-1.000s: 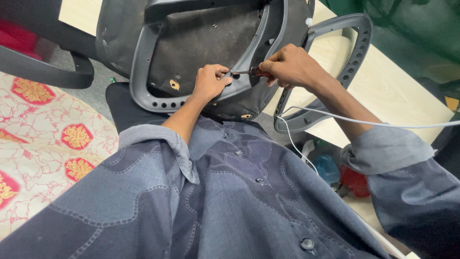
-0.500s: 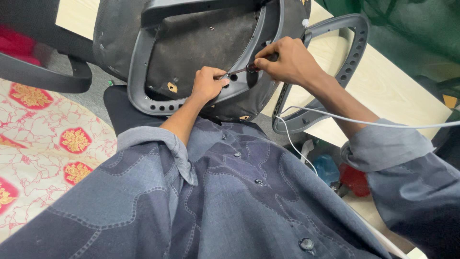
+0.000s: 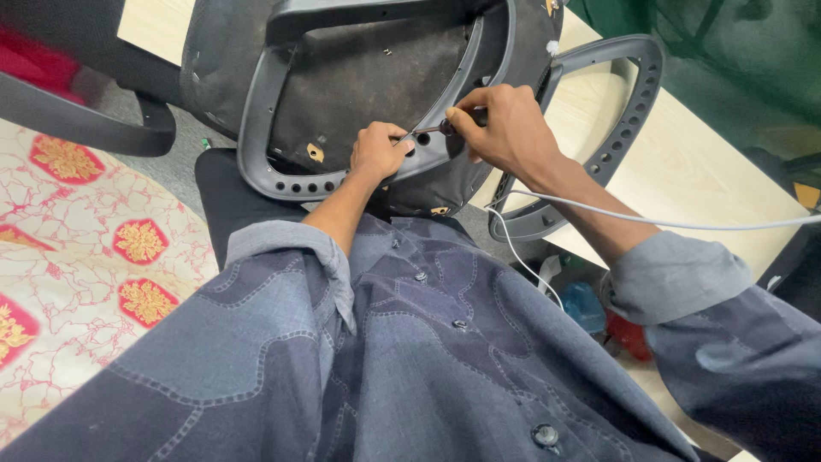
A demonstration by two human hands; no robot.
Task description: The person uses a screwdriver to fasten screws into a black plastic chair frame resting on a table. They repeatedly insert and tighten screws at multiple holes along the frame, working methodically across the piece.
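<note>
An upturned office chair seat [image 3: 368, 77] lies in front of me, its dark underside facing up inside a grey plastic armrest frame [image 3: 256, 128]. My right hand [image 3: 505, 128] grips a screwdriver [image 3: 432, 130] whose tip points at the frame's near edge. My left hand [image 3: 380, 152] pinches the frame right at the screwdriver's tip, fingers closed on the plastic. A second grey armrest loop [image 3: 624, 111] sticks out to the right of my right hand.
A pale wooden tabletop [image 3: 701, 162] runs along the right. A white cable [image 3: 650, 221] crosses over my right forearm. A red and cream patterned mat [image 3: 94, 257] covers the floor at left, beside another dark chair arm [image 3: 94, 128]. Blue and red items [image 3: 599, 312] lie under the table.
My right hand has shifted slightly left and down with the screwdriver, bringing its tip to the frame beside my left fingers. The left hand stays on the frame.
</note>
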